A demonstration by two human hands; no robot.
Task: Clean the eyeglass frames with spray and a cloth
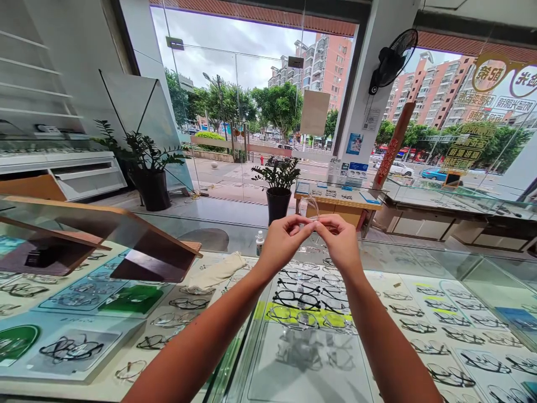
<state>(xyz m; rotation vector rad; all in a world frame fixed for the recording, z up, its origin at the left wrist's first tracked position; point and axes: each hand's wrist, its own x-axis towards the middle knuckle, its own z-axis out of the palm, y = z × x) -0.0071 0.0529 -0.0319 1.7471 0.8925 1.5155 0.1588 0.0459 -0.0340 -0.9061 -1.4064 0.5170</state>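
Out in front of me, above the glass display counter (pixel 241 224), both hands meet at fingertip height. My left hand (pixel 282 239) is closed in a pinch on what looks like a pair of clear-framed eyeglasses (pixel 312 202). From the other side my right hand (pixel 340 240) pinches the same thing, its thumb against the left thumb. Part of the thin, see-through frame rises above the fingers; the rest is hidden by them. Just left of my left hand stands a small white bottle (pixel 259 244). Below the hands, rows of eyeglasses (pixel 297 299) lie under the glass.
A beige cloth (pixel 218 272) lies left of the bottle. Brown slanted boards (pixel 157 257) stand at the left on the counter. Beyond are a potted plant (pixel 278 196), a low display table (pixel 335 204), and glass doors facing a street. A black fan (pixel 392 62) hangs on the pillar.
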